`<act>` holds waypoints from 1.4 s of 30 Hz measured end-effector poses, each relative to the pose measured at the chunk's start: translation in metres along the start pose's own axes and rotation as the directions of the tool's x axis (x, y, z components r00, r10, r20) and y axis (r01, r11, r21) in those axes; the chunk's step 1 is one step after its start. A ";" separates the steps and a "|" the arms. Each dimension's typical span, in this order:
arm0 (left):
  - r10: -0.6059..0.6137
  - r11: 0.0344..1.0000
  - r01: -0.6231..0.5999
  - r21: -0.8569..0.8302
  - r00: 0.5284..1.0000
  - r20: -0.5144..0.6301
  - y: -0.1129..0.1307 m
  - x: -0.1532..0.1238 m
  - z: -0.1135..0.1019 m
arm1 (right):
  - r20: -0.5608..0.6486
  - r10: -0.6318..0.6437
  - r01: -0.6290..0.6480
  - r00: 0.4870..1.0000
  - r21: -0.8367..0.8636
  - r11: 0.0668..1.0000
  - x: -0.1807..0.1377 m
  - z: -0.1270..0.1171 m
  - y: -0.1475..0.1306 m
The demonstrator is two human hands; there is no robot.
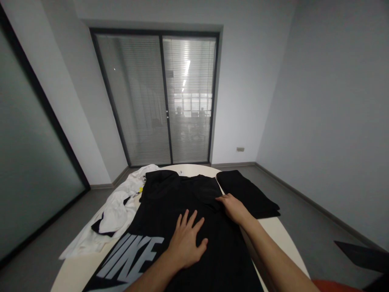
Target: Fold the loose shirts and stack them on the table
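A black T-shirt (219,247) with large grey letters lies spread over the table, its collar at the far end. My left hand (188,241) rests flat on the middle of the shirt, fingers spread, holding nothing. At the shirt's right edge, near the folded-in sleeve, my right hand (234,207) has its fingers closed on the black cloth. The fingertips are partly hidden, so the exact grip is hard to see. The shirt's lower end runs out of view at the bottom.
Crumpled white clothing (118,211) lies along the table's left side. A folded black garment (246,194) sits on the right, close to my right hand. The pale round-edged table (282,247) stands before a glass door (191,101) with blinds. A dark object (361,255) is at the far right.
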State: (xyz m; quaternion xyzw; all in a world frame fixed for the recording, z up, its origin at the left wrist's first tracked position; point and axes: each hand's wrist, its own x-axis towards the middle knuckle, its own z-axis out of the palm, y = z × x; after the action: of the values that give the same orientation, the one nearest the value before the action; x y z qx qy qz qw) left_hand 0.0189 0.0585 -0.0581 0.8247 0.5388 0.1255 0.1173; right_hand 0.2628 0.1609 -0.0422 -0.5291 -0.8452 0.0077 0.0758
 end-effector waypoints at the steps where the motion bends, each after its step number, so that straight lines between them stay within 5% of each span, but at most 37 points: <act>1: 0.003 1.000 -0.003 0.000 1.000 -0.003 -0.001 0.000 0.001 | 0.017 0.009 -0.008 1.000 -0.044 0.999 -0.002 -0.003 -0.003; 7: 0.021 1.000 -0.021 0.003 1.000 -0.016 -0.005 0.001 0.007 | 0.021 0.183 -0.176 0.983 -0.185 0.967 -0.004 -0.013 -0.027; 11: 0.019 1.000 -0.019 0.007 1.000 -0.012 -0.004 0.001 0.006 | -0.096 0.091 -0.098 0.991 -0.069 0.993 0.001 0.005 -0.028; 17: 0.021 1.000 -0.021 -0.002 0.999 -0.027 -0.002 -0.001 0.005 | 0.124 0.132 -0.145 0.983 0.100 0.984 0.003 0.037 -0.017; 22: 0.102 0.995 -0.103 -0.003 0.991 -0.081 0.006 -0.004 0.000 | 0.012 0.151 -0.152 0.988 0.099 0.983 0.004 0.021 -0.020; 27: 0.307 0.951 -0.306 -0.039 0.951 0.044 0.014 -0.006 -0.005 | -0.079 0.363 -0.367 0.929 -0.050 0.929 -0.001 -0.003 -0.023; 31: 0.496 0.868 -0.497 0.007 0.867 0.056 0.018 -0.008 -0.008 | -0.060 0.406 -0.410 0.912 -0.103 0.906 -0.005 -0.010 -0.019; 35: 0.762 0.634 -0.759 0.148 0.646 0.050 0.042 -0.015 -0.003 | -0.036 0.437 -0.438 0.899 -0.060 0.897 -0.002 -0.009 -0.010; 38: 0.867 0.473 -0.838 0.271 0.498 0.028 0.069 -0.020 0.012 | -0.026 0.444 -0.444 0.896 -0.006 0.896 0.001 -0.007 0.000; 42: 0.907 0.388 -0.857 0.340 0.420 0.022 0.093 -0.015 0.033 | -0.021 0.463 -0.461 0.886 0.054 0.885 0.002 -0.004 0.007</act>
State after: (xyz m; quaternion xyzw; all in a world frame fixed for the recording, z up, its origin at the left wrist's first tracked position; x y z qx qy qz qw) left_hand 0.1038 0.0063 -0.0595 0.9775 0.0364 0.1540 -0.1393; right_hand 0.2688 0.1653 -0.0387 -0.7131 -0.6931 0.0371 0.0984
